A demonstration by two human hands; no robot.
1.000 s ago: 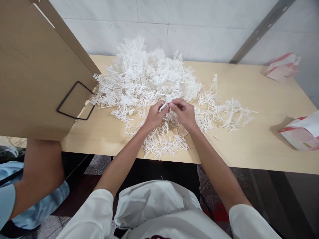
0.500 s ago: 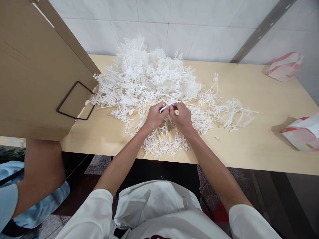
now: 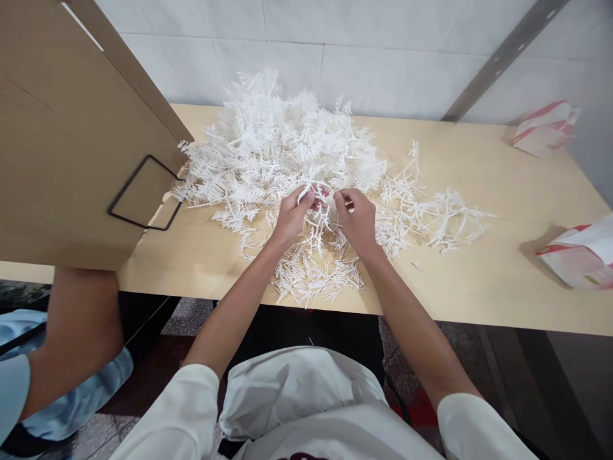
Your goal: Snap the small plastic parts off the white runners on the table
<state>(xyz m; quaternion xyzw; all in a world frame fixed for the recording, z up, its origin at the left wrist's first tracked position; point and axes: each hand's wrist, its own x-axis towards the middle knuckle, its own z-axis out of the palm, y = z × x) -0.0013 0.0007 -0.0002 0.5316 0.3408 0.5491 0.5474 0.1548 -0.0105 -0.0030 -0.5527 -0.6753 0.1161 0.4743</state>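
A big heap of white plastic branched sprues (image 3: 282, 147) lies on the wooden table (image 3: 479, 281). My left hand (image 3: 292, 217) pinches a white sprue piece (image 3: 313, 220) that hangs down between my hands. My right hand (image 3: 357, 220) is closed in a pinch on the same piece, a little to the right. Below my hands lies a smaller pile of short white sticks (image 3: 316, 275) near the table's front edge.
A wooden divider panel (image 3: 71, 140) with a black wire handle (image 3: 143, 191) stands at the left; another person's arm (image 3: 76, 332) shows beneath it. Loose sprues (image 3: 445, 214) spread to the right. Two red-and-white bags (image 3: 579, 255) (image 3: 546, 128) lie at the right.
My hands have moved slightly apart and up toward the heap. The sprue piece now hangs lower between them.
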